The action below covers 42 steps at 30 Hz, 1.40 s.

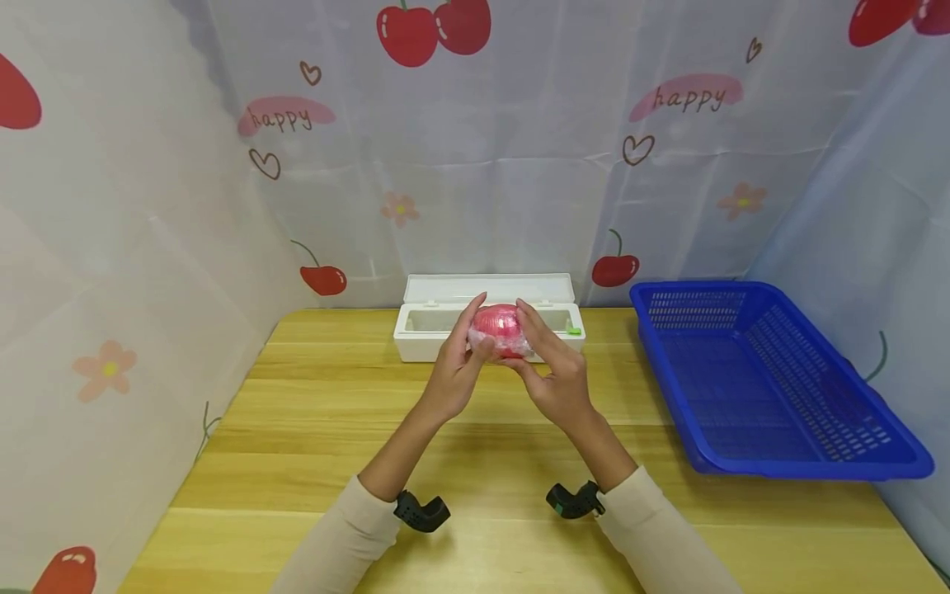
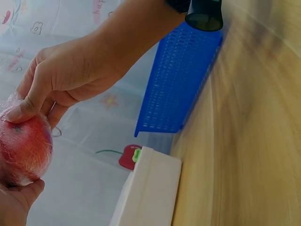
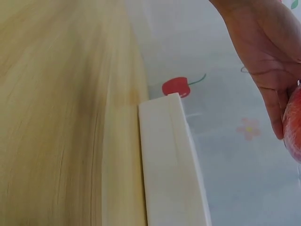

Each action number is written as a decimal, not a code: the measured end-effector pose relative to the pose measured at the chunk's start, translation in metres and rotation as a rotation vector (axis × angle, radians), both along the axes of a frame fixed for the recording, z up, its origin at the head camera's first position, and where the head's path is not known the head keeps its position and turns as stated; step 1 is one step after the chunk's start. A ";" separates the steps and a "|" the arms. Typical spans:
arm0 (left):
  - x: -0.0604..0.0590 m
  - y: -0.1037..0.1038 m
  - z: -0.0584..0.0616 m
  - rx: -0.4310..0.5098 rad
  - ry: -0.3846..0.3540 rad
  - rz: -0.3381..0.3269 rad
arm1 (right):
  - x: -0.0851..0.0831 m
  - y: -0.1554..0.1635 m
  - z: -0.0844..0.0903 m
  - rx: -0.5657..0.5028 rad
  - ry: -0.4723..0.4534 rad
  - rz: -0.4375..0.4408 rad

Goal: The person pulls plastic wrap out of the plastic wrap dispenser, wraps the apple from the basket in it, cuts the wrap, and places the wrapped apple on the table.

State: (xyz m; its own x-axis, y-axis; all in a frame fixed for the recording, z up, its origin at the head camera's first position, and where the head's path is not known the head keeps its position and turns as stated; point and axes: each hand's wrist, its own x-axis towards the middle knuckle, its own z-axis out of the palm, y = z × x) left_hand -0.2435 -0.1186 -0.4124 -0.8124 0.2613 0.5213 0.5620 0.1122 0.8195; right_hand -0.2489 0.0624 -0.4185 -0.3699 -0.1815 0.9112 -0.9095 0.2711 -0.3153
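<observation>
A red apple wrapped in clear cling film is held up between both hands, in front of a white cling film dispenser in the head view. My left hand grips its left side, thumb on the near face. From the other side my right hand holds it, fingers over the top and thumb underneath. The left wrist view shows the film wrinkled over the apple, with the right thumb pressing near the stem hollow. Only part of the apple shows at the right wrist view's edge.
The dispenser's lid stands raised against the curtain, and a green slider sits at its right end. A blue plastic basket stands on the right of the wooden table. A cherry-print curtain encloses the back and sides.
</observation>
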 end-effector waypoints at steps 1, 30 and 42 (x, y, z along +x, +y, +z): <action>0.000 0.000 0.000 -0.001 0.004 0.003 | 0.000 0.000 0.000 -0.005 0.002 -0.004; 0.000 0.000 0.005 -0.012 0.035 0.064 | -0.005 0.000 -0.003 0.013 0.029 0.014; 0.003 -0.003 0.014 -0.003 -0.043 0.072 | -0.003 0.000 -0.002 0.094 0.112 -0.016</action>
